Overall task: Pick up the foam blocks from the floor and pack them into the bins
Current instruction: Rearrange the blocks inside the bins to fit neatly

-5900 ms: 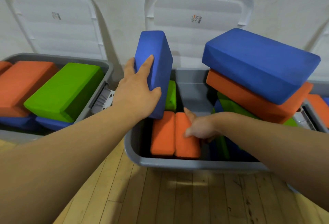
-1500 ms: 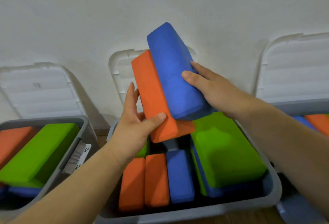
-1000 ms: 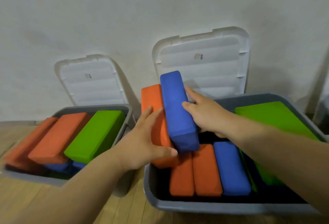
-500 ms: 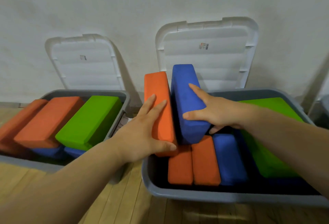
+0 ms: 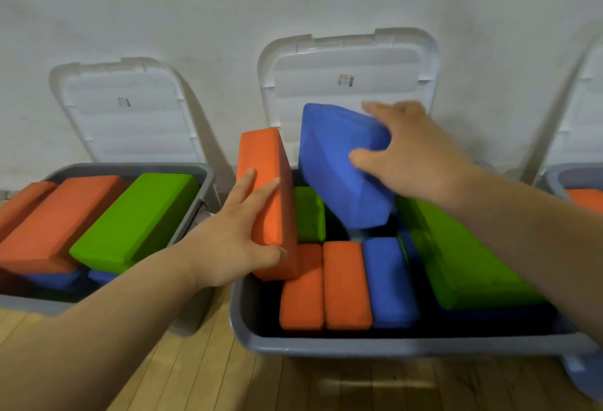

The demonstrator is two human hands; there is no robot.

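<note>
One orange block (image 5: 267, 195), upright at the middle bin's (image 5: 359, 347) left rim, gripped by left hand (image 5: 235, 241); blue block (image 5: 339, 166), tilted above its back, clasped by right hand (image 5: 408, 156); packing step, next probably lowering both into the back gap.

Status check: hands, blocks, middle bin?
Left hand grips upright orange block. Right hand holds tilted blue block over middle bin. Green block close beside it.

The right hand (image 5: 414, 153) is looking blurry and is covering part of the blue block (image 5: 339, 162). The picture's edge is cutting off the right bin (image 5: 567, 175). The lid sticker (image 5: 346, 80) is looking too small to read.
</note>
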